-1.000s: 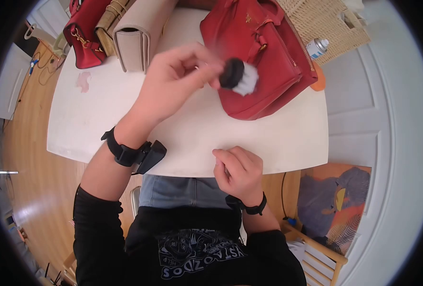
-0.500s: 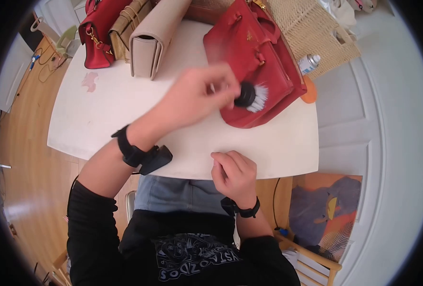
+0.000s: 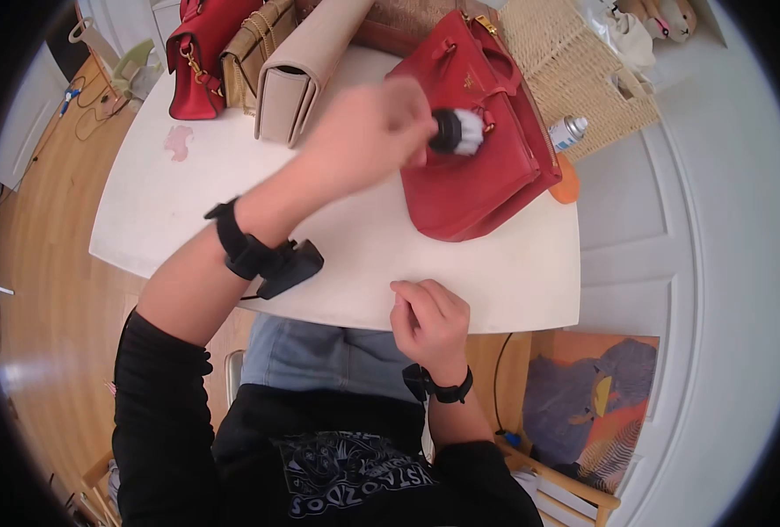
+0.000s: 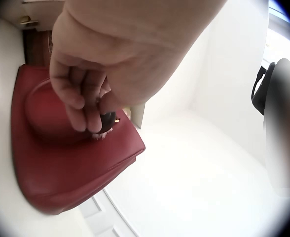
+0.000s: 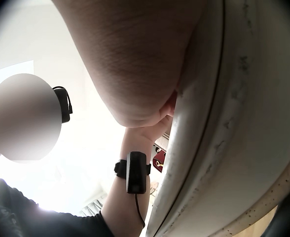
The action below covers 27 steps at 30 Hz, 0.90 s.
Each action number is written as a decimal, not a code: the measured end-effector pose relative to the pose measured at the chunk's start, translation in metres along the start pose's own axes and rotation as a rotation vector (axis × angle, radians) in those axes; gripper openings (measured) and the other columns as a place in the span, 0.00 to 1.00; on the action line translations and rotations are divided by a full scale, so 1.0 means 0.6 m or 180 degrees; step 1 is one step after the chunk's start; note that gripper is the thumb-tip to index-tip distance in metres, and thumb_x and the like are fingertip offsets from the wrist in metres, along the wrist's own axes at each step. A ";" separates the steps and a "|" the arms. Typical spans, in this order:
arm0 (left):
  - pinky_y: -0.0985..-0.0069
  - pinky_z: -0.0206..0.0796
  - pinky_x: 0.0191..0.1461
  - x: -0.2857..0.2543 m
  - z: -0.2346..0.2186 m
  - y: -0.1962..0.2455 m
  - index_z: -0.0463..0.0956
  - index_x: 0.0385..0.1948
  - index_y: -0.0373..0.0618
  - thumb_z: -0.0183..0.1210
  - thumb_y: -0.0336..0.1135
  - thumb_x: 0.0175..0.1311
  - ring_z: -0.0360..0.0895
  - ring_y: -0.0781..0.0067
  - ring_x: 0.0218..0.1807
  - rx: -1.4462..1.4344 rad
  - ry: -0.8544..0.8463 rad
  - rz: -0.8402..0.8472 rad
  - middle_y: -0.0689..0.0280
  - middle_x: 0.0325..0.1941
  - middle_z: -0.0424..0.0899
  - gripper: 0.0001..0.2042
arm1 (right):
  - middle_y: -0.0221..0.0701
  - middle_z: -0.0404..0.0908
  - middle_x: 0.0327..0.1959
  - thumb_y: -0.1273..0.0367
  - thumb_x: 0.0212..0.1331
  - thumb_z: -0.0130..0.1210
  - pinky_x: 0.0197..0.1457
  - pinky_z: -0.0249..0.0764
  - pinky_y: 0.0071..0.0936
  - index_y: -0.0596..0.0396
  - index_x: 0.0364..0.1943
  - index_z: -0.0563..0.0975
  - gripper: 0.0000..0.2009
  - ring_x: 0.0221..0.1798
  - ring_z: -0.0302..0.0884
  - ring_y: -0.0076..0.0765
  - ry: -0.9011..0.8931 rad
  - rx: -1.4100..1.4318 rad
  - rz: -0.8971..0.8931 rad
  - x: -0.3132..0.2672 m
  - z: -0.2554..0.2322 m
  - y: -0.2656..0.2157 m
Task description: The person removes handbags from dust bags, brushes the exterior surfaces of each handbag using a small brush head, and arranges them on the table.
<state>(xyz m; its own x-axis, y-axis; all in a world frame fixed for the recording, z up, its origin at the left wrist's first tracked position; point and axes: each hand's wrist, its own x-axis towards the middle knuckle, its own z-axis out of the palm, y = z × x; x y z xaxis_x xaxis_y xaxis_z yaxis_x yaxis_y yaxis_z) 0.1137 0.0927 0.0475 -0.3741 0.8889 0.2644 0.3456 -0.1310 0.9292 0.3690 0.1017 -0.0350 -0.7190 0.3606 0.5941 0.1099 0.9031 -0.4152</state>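
Note:
My left hand (image 3: 363,136) grips a small round scrub brush (image 3: 447,131) with a black body and white bristles. Its bristles face the front panel of a red leather handbag (image 3: 469,193), near the base of a handle. In the left wrist view, curled fingers and thumb pinch the black brush body (image 4: 107,121), and the bristle tips lie against the red bag (image 4: 71,168). At the table's near edge rests my right hand (image 3: 434,321), loosely curled and holding nothing. Its fingers are mostly hidden behind the wrist in the right wrist view.
On the white table (image 3: 205,202) stand a beige handbag (image 3: 297,83), a gold-brown chain bag (image 3: 253,53) and another red bag (image 3: 201,75). Behind the handbag are a spray can (image 3: 568,132), an orange object (image 3: 565,182) and a woven basket (image 3: 574,70).
My left hand has swept the brush down across the red bag's front, then back up toward the handle base. The head view has shifted slightly; my right hand stays at the table edge.

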 end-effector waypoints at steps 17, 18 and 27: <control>0.75 0.73 0.38 0.043 0.033 -0.004 0.77 0.38 0.40 0.60 0.32 0.75 0.84 0.80 0.31 -0.0129 0.0934 0.0296 0.66 0.26 0.88 0.06 | 0.33 0.80 0.27 0.82 0.51 0.64 0.26 0.71 0.32 0.56 0.39 0.84 0.11 0.22 0.76 0.39 0.0046 0.0171 0.0117 -0.010 0.000 0.002; 0.75 0.73 0.37 0.041 0.035 -0.011 0.77 0.38 0.40 0.60 0.32 0.75 0.83 0.80 0.30 0.0149 0.0422 -0.0035 0.66 0.26 0.88 0.06 | 0.33 0.80 0.27 0.81 0.51 0.64 0.26 0.71 0.32 0.56 0.39 0.84 0.11 0.22 0.76 0.39 0.0058 0.0183 0.0093 -0.009 0.001 0.001; 0.75 0.72 0.37 0.037 0.022 -0.019 0.79 0.39 0.39 0.59 0.36 0.78 0.84 0.80 0.31 0.0012 0.1041 0.0132 0.65 0.27 0.88 0.09 | 0.32 0.78 0.26 0.82 0.52 0.64 0.25 0.69 0.32 0.56 0.39 0.84 0.11 0.21 0.74 0.38 0.0053 0.0298 0.0179 -0.017 0.000 0.000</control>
<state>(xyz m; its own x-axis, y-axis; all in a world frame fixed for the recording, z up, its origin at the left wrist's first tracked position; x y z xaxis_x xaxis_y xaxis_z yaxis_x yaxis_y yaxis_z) 0.1130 0.1197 0.0394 -0.6160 0.6947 0.3714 0.3692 -0.1619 0.9151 0.3762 0.0981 -0.0411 -0.7020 0.4148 0.5789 0.0847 0.8558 -0.5104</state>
